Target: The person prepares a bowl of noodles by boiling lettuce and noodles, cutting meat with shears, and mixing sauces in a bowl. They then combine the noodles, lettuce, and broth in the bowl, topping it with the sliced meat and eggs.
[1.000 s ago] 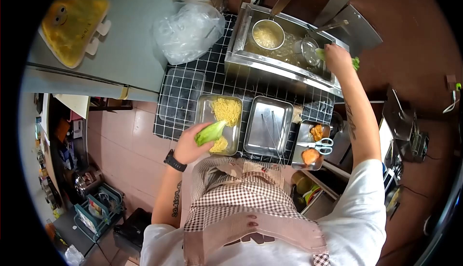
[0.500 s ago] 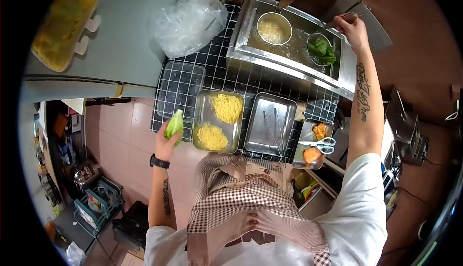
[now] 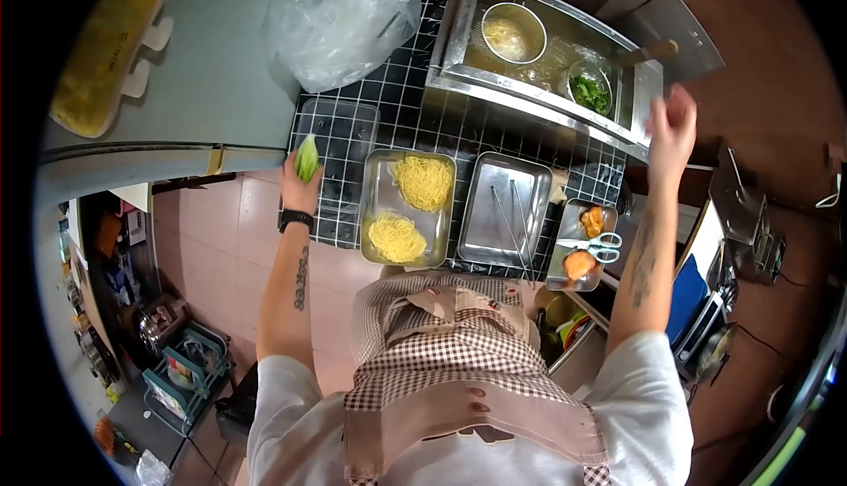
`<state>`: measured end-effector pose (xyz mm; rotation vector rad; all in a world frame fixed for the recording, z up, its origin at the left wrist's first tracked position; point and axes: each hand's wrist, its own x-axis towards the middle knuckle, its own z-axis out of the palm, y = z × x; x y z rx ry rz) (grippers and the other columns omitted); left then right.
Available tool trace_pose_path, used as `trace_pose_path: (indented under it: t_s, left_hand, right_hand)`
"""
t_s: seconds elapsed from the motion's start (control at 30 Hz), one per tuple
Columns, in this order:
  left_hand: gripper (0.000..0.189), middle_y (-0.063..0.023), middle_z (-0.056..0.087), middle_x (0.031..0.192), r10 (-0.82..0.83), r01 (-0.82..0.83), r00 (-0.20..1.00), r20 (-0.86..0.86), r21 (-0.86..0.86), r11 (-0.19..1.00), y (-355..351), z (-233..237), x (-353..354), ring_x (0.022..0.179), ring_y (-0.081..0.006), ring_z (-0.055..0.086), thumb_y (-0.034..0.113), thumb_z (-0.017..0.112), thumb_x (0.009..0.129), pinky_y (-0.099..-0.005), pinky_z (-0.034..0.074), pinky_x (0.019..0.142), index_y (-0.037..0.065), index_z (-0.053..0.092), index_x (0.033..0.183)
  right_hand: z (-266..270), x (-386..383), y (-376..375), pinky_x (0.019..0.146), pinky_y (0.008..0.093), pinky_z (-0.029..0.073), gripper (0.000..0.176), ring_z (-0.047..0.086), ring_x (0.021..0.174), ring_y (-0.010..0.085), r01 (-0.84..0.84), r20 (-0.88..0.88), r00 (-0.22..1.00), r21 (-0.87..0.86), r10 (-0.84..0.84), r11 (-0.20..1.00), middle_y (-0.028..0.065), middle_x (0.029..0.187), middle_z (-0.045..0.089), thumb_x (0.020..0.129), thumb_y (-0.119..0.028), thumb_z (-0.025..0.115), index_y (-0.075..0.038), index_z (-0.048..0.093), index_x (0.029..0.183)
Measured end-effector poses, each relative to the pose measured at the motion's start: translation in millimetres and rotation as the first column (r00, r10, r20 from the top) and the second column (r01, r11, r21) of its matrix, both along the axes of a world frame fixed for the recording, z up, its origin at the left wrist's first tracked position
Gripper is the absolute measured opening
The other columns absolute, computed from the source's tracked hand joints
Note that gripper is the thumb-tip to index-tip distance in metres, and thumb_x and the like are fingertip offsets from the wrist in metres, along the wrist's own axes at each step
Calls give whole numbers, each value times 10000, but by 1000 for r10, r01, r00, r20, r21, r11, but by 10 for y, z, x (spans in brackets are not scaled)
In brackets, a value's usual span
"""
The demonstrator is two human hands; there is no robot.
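Note:
My left hand (image 3: 300,191) is closed on a light green leafy vegetable (image 3: 306,158), beside a clear plastic container (image 3: 347,124). My right hand (image 3: 672,129) is in the air by the right end of the steel water bath, blurred, its fingers not clear. Near it, a strainer handle (image 3: 651,52) reaches over the bath rim; that strainer holds dark green leaves (image 3: 589,94) in the water. A second strainer (image 3: 514,34) with noodles sits in the bath's left part. Two yellow noodle portions (image 3: 422,183) lie in a metal tray (image 3: 372,213).
Chopsticks (image 3: 514,221) lie across another metal tray (image 3: 476,252). Scissors (image 3: 603,248) and orange-brown food pieces (image 3: 579,265) are in a small tray (image 3: 556,276). A plastic bag (image 3: 340,32) stands at the back left, beside a grey surface (image 3: 221,36).
My right hand has let go of the strainer handle and moved down from it. The leaves sit lower in the water. My left hand has moved up with the vegetable, towards the clear container.

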<state>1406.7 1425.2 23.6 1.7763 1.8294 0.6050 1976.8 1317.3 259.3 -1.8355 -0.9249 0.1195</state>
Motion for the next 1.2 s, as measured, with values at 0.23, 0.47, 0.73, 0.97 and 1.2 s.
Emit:
trace_pose_path:
  t_s: [0.23,0.47,0.73,0.97,1.2]
  left_hand:
    - [869,-219,446,1406,-151,182,973,-176,177,967,-39,41,62,1303,-401,415,350,812,756,-482,344,1092,48,387,1451]
    - [637,-213,514,1330,-59,60,998,-9,99,993,-954,444,-226,1251,-393,460,232,741,850,-463,366,1066,-4,454,1368]
    - [501,-178,573,1272,67,-35,990,122,-246,969,-2210,113,-826,1200,-320,540,191,706,877,-438,455,984,8,523,1306]
    - [507,-159,577,1275,195,-138,978,76,-470,872,-2756,-37,-859,1190,-297,549,215,714,872,-423,464,962,29,537,1309]
    - [519,-155,607,1251,221,-186,975,2,-531,827,-3099,-95,-867,1164,-292,569,289,730,852,-412,485,906,37,581,1281]
  right_hand:
    - [-1908,-1438,-1959,964,461,484,585,585,1116,405,-259,-88,942,-806,325,532,265,1212,602,813,-257,752,23,518,1271]
    - [-2147,-1573,-2196,760,488,530,463,650,818,438,-150,-9,968,-824,252,547,261,882,665,778,-112,698,44,556,1190]
    - [455,-347,-1756,773,389,552,341,709,811,287,-181,10,946,-811,323,556,168,950,723,826,-133,654,-25,674,1149]
    - [942,513,-82,807,467,546,227,674,939,384,176,422,687,-887,591,428,221,977,695,842,-140,604,7,709,980]
    - [214,238,695,828,444,564,259,691,987,346,75,213,658,-973,722,219,188,1037,715,826,-57,535,-20,719,1005]
